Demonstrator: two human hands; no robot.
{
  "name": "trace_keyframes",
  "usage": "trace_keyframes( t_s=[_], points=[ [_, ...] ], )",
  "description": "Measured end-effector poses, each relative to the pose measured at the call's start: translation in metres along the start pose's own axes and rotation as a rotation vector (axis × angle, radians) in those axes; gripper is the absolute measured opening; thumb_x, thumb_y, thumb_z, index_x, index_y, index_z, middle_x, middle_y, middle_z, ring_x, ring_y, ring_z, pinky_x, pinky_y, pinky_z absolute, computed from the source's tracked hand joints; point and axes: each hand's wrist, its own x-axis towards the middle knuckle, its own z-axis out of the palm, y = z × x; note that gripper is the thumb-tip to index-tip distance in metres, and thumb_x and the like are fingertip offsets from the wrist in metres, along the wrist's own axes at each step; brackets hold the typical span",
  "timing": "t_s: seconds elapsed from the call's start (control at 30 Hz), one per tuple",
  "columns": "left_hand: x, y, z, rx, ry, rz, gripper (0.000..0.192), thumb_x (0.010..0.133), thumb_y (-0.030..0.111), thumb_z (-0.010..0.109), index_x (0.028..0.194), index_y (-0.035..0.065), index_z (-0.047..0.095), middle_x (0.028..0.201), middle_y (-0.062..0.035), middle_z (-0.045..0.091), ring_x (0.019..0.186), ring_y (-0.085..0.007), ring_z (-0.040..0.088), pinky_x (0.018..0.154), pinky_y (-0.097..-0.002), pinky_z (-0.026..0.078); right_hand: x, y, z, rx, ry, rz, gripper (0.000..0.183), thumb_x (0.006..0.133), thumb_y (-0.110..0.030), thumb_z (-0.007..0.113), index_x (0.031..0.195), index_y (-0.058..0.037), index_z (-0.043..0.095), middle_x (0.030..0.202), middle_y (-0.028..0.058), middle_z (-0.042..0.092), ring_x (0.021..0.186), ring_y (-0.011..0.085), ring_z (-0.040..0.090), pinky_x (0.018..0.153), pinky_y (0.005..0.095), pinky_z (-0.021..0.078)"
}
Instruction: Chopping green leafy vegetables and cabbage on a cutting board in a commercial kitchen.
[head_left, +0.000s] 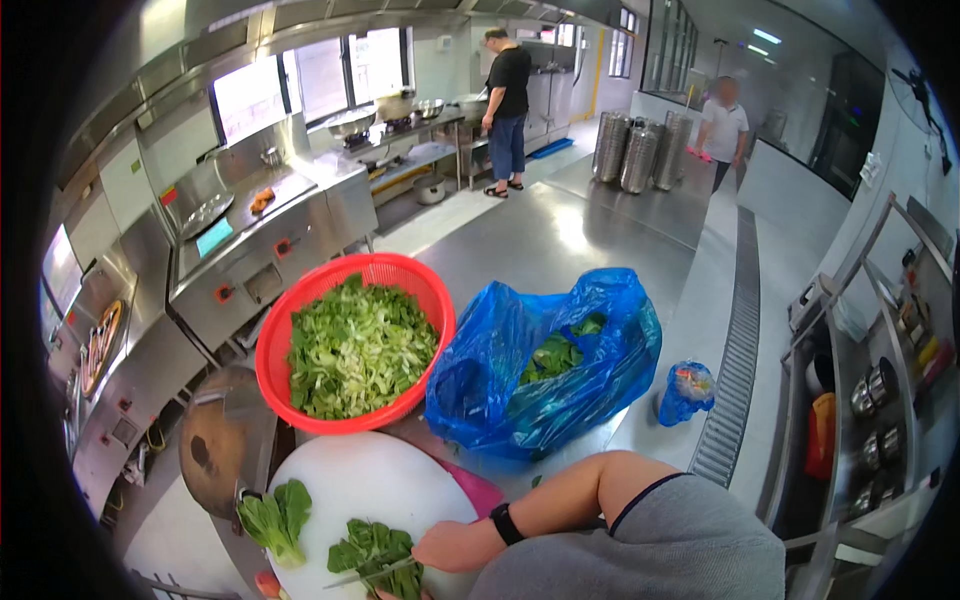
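Note:
My right hand (450, 547) is closed around a knife, whose thin blade (369, 576) lies across leafy green bok choy (375, 546) on a round white cutting board (375, 480). At the bottom edge only some fingers of my left hand (390, 595) show, holding the same greens; the rest is cut off. Another head of bok choy (279, 521) lies at the board's left edge. Beyond the board, a red plastic colander (448, 330) holds chopped greens (360, 352). Right of it, an open blue plastic bag (592, 405) contains more leaves (555, 356).
A round wooden board (214, 442) is left of the cutting board. Stacked metal steamers or trays (641, 154) stand at the table's far end. One person (508, 105) is near the stoves, another (724, 124) at back right. A metal shelf rack (847, 420) holds pots at right.

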Motion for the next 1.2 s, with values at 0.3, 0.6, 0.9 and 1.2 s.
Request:
trace_keyframes(
  t_s=[0.3, 0.6, 0.9, 1.2],
  points=[
    [-0.011, -0.002, 0.016, -1.026, 0.216, -0.009, 0.037, 0.070, 0.020, 0.066, 0.100, 0.0009, 0.056, 0.106, -0.0194, 0.050, 0.100, -0.0419, 0.045, 0.087, -0.0504, 0.039, 0.025, 0.013, 0.017, -0.023, -0.144, 0.126, 0.013, 0.081, -0.010, 0.049, 0.082, -0.0013, 0.059, 0.070, 0.0181, 0.064, 0.065, 0.0360, 0.064, 0.057, 0.0462, 0.0505],
    [0.056, 0.020, -0.021, -1.041, 0.382, 0.198, 0.045, 0.069, 0.020, 0.072, 0.107, 0.0019, 0.056, 0.115, -0.0203, 0.051, 0.106, -0.0442, 0.043, 0.093, -0.0511, 0.038, 0.014, -0.018, -0.048, -0.076, -0.142, 0.105, 0.017, 0.084, -0.013, 0.048, 0.087, 0.0001, 0.058, 0.067, 0.0171, 0.063, 0.061, 0.0364, 0.064, 0.052, 0.0458, 0.0499],
    [-0.006, 0.007, -0.003, -0.973, 0.236, 0.160, 0.050, 0.069, 0.021, 0.072, 0.110, 0.0004, 0.054, 0.115, -0.0219, 0.051, 0.105, -0.0441, 0.044, 0.092, -0.0516, 0.038, 0.017, -0.010, -0.002, -0.004, 0.132, -0.136, 0.015, 0.076, -0.013, 0.053, 0.074, 0.0002, 0.060, 0.064, 0.0168, 0.062, 0.061, 0.0346, 0.063, 0.051, 0.0425, 0.0494],
    [0.016, 0.018, 0.009, -0.854, 0.272, 0.113, 0.045, 0.068, 0.024, 0.070, 0.103, 0.0026, 0.054, 0.107, -0.0204, 0.052, 0.103, -0.0420, 0.046, 0.091, -0.0504, 0.039, 0.013, -0.014, -0.022, -0.022, -0.024, 0.007, 0.013, 0.075, -0.013, 0.054, 0.075, -0.0012, 0.060, 0.068, 0.0174, 0.063, 0.064, 0.0354, 0.064, 0.054, 0.0445, 0.0503]
  ],
)
